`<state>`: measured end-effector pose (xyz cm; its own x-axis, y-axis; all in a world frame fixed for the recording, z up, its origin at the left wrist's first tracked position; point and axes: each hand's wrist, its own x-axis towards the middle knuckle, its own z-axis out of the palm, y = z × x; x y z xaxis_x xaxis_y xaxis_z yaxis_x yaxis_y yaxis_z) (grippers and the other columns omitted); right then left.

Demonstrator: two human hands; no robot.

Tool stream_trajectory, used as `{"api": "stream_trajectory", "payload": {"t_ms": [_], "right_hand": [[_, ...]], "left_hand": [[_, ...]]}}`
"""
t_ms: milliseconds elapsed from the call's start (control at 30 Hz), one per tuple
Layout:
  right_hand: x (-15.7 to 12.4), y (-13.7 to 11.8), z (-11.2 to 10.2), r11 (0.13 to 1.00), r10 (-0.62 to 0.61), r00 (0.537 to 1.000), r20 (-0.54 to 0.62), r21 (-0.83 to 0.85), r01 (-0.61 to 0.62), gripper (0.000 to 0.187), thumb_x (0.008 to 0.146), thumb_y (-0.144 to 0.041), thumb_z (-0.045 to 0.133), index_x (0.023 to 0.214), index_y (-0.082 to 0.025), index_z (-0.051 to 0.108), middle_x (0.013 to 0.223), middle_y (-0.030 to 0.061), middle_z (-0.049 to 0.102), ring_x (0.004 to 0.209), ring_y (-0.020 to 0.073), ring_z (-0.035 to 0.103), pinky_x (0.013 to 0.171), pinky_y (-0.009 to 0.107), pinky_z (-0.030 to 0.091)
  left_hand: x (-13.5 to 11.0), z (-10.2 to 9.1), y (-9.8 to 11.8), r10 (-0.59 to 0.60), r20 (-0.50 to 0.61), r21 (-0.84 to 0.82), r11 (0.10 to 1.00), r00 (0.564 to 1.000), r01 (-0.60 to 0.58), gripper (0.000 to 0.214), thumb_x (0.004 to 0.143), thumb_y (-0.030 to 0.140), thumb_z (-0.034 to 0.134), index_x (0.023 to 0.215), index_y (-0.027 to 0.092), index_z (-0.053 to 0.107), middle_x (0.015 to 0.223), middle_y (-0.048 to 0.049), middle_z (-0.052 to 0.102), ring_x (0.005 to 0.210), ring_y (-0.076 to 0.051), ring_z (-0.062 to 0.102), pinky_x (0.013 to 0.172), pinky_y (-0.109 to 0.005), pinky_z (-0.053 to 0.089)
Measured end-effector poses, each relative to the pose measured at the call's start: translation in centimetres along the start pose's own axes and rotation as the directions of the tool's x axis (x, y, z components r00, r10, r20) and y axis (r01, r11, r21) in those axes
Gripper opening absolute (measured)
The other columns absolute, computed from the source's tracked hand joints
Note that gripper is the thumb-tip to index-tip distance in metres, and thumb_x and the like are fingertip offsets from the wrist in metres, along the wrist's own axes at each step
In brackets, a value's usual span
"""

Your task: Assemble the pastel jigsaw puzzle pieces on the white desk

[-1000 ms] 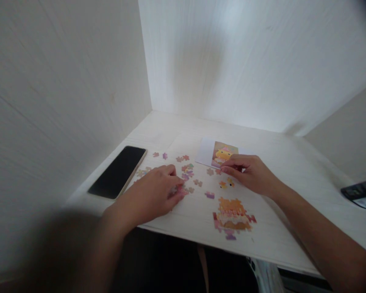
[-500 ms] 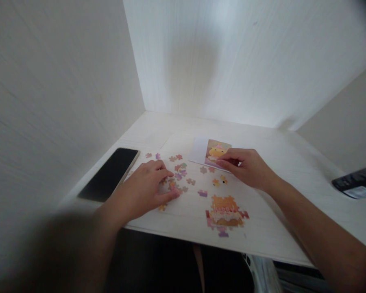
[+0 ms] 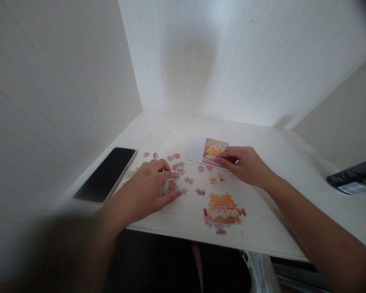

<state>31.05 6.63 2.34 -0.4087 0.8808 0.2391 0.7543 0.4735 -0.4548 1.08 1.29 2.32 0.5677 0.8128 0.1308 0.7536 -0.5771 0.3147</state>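
Observation:
My left hand rests over a spread of loose jigsaw pieces, thumb and index finger apart. It hides some of the pieces. My right hand is closed in a pinch over the lower right part of a picture card showing a yellow character in a pink hat. What lies between its fingertips, if anything, I cannot make out. Below the right hand lie two small yellow pieces. Nearer the front edge is a joined jigsaw section with a cake and lettering. A purple piece lies beside it.
A dark-screened phone lies on the left of the white table. At far right a black cylindrical container lies on its side. White panels rise behind and at both sides.
The left thumb and fingers have shifted slightly over the pieces. My right hand keeps its pinch at the card. The whole view has shifted a little.

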Motion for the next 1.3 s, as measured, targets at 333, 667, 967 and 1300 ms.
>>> {"api": "stream_trajectory", "payload": {"t_ms": [333,667,967,1300], "right_hand": [[0.0,-0.2,0.0,1.000,-0.011,1.000,-0.024,0.009,0.011,0.031,0.091,-0.043,0.056,0.087,-0.020,0.076,0.074,0.0040,0.069,0.058,0.0121,0.052,0.055,0.027,0.038],[-0.1,-0.2,-0.1,0.999,-0.037,0.999,-0.038,0.013,0.037,0.025,0.090,-0.036,0.058,0.083,-0.019,0.075,0.069,0.0016,0.068,0.056,0.0108,0.050,0.055,0.026,0.037],[-0.2,-1.0,0.3,0.995,-0.100,0.989,0.106,0.020,0.098,0.023,0.090,-0.035,0.059,0.092,-0.020,0.075,0.072,0.0016,0.069,0.059,0.0108,0.053,0.057,0.025,0.039],[-0.2,0.0,1.0,0.999,-0.038,0.959,0.280,-0.008,0.042,0.025,0.084,-0.040,0.065,0.100,-0.024,0.076,0.083,0.0040,0.072,0.066,0.0142,0.059,0.063,0.028,0.045]], "left_hand": [[0.8,1.7,2.2,0.166,0.010,0.029,0.986,0.986,-0.166,0.029,0.097,0.041,0.050,0.112,0.024,0.067,0.130,-0.0045,0.063,0.122,-0.027,0.051,0.104,-0.050,0.032],[0.5,0.8,1.0,0.078,-0.046,0.022,0.997,0.996,-0.077,0.031,0.093,0.030,0.055,0.121,0.023,0.063,0.126,-0.0058,0.063,0.118,-0.025,0.054,0.102,-0.045,0.038],[-0.6,-1.8,-1.3,-0.018,0.007,-0.025,1.000,1.000,0.019,0.041,0.085,0.052,0.064,0.113,0.023,0.067,0.110,-0.0036,0.070,0.102,-0.023,0.062,0.092,-0.036,0.044],[-3.6,-4.3,-6.0,-0.258,0.138,0.029,0.966,0.956,0.256,0.033,0.087,0.046,0.056,0.109,0.026,0.071,0.092,-0.0035,0.064,0.076,-0.018,0.059,0.070,-0.030,0.044]]}}
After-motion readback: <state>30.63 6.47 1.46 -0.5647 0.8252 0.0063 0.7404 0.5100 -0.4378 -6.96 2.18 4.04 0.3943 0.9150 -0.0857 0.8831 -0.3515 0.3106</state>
